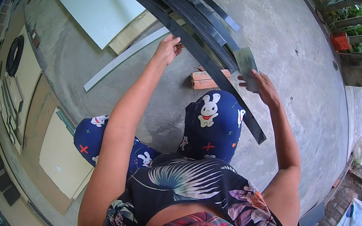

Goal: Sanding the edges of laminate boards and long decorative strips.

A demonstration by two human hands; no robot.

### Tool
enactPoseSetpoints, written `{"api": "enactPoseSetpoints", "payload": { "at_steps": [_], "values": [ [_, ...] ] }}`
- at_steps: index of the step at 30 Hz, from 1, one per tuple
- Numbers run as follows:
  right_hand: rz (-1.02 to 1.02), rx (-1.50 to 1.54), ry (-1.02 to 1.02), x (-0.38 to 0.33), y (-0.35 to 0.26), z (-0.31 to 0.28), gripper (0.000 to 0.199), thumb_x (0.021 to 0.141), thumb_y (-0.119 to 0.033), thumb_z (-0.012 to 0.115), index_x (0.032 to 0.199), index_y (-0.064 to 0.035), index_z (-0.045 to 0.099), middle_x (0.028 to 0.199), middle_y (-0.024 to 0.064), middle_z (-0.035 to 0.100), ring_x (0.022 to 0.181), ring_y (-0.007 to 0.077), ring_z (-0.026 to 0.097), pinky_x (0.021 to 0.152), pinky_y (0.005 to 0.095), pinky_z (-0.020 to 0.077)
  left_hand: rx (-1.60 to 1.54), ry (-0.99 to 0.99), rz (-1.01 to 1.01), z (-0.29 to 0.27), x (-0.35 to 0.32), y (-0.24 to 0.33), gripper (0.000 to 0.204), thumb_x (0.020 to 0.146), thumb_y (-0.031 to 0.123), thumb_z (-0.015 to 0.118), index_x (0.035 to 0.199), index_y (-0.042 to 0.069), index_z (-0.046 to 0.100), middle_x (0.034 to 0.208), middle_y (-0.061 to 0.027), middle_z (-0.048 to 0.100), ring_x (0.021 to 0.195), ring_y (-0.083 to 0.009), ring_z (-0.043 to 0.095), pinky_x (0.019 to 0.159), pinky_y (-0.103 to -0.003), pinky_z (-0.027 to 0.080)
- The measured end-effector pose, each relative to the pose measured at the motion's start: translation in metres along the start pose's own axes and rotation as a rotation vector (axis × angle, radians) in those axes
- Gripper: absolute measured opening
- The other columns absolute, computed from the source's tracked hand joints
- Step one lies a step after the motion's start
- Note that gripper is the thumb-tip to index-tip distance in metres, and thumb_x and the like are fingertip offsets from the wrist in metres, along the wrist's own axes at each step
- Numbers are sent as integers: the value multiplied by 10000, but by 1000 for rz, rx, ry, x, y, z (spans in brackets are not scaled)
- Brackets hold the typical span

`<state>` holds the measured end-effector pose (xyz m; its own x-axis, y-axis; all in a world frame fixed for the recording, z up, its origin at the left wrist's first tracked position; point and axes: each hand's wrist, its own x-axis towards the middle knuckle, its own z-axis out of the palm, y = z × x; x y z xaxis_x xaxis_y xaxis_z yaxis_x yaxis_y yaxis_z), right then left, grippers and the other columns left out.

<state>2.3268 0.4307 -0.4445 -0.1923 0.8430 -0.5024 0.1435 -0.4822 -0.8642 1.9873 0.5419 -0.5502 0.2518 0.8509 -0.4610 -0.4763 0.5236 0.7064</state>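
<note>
L hand [167, 49], R hand [261, 84] on black strips [198, 51]

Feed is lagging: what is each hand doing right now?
Left hand: closed on the long black strip.
Right hand: holding a grey flat piece against that strip.

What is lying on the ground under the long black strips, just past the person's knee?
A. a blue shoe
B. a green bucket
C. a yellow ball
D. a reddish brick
D: a reddish brick lies on the concrete floor beneath the long black strips, between the left hand and the right hand, which holds a grey sheet against the strips.
</note>
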Motion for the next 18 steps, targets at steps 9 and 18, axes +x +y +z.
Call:
{"api": "enactPoseSetpoints", "payload": {
  "at_steps": [9, 18],
  "values": [
    [128, 140, -81, 28, 20, 10, 414, 871, -296, 566, 1141, 12, 505, 946, 113, 611, 804, 165, 615, 674, 254, 476, 11, 20, -26, -2, -8, -10, 20, 887, 135, 489, 873, 135, 504, 837, 0, 592, 744, -112, 561, 635, -256, 411],
    [185, 140, -134, 34, 12, 21, 537, 885, -431, 505, 1186, 14, 486, 1044, 140, 584, 953, 200, 579, 806, 332, 465, 20, 54, -49, -6, -17, -12, 15, 885, 133, 497, 881, 136, 511, 826, 3, 587, 730, -112, 560, 641, -254, 414]
  ]
}}
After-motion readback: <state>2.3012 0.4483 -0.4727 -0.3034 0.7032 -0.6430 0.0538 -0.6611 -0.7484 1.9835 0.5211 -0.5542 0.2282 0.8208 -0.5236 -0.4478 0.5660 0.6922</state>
